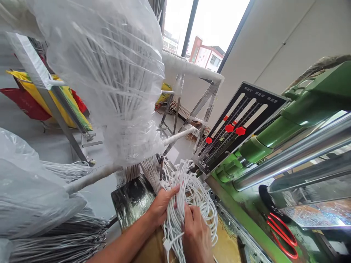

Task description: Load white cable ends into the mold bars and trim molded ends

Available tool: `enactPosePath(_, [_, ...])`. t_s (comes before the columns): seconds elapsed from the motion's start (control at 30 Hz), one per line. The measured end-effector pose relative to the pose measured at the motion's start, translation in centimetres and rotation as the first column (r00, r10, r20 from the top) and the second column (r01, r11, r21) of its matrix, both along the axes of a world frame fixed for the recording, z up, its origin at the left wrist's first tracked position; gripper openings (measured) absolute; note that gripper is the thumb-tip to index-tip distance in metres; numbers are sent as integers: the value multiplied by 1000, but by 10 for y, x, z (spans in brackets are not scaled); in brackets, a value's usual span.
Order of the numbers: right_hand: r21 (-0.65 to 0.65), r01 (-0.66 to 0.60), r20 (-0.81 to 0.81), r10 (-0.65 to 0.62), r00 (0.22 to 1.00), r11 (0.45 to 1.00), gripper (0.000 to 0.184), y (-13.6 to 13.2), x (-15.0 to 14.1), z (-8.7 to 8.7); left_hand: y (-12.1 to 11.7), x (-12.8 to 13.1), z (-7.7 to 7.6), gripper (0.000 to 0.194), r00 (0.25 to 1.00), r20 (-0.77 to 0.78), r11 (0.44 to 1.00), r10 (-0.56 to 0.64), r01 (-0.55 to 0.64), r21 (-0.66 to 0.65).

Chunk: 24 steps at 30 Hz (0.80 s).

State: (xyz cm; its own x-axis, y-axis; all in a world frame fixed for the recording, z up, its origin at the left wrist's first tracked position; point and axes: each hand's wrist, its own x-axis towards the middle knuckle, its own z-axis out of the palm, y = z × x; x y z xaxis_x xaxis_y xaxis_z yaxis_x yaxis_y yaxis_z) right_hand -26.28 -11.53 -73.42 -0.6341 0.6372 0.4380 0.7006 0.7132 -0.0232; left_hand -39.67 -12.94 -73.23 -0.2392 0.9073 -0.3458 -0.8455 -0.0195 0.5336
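A bundle of thin white cables (pixel 186 190) lies looped in front of me, bound near its lower end by a white tie. My left hand (pixel 161 206) grips the bundle from the left, fingers curled over the strands. My right hand (pixel 196 233) holds it from below on the right, fingers wrapped around several cables. More white cables hang above inside a large clear plastic bag (pixel 115 80) slung over a padded white bar.
A green machine (pixel 274 146) stands at right, with a black scale panel carrying red sliders (pixel 233 129) and shiny steel rails. Red-handled scissors (pixel 279 226) lie on its bed. Another bagged cable bundle (pixel 41 212) sits at lower left. A metal rack stands behind.
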Motion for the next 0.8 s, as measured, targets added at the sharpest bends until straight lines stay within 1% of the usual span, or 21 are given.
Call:
enactPosePath(0.07, [130, 17, -54, -10, 999, 991, 44, -17, 6, -18, 1, 0, 0, 35, 998, -45, 999, -48, 49, 12])
enactPosePath(0.13, [176, 13, -35, -7, 999, 984, 44, -25, 7, -26, 0, 0, -1, 33, 995, -67, 997, -73, 75, 28])
enactPosePath(0.27, [216, -40, 0, 41, 999, 975, 43, -29, 5, -26, -6, 0, -4, 35, 990, -92, 993, -103, 108, 51])
enactPosePath(0.4, [267, -26, -38, 37, 999, 963, 42, -31, 6, -32, -11, -2, -8, 37, 988, -127, 994, -84, 93, 65])
enactPosePath(0.5, [261, -25, -77, 47, 996, 965, 42, -31, 6, -38, -14, -3, -11, 34, 987, -135, 992, -92, 103, 78])
enactPosePath(0.6, [246, -23, -124, 55, 991, 969, 43, -31, 6, -38, -14, -4, -16, 34, 986, -123, 989, -111, 122, 85])
enactPosePath(0.73, [325, -9, -156, 63, 986, 946, 46, -32, 4, -36, -15, -8, -22, 31, 983, -121, 985, -139, 150, 84])
enactPosePath(0.8, [340, 4, -163, 55, 985, 940, 47, -34, 2, -36, -15, -10, -25, 30, 979, -131, 982, -157, 169, 87])
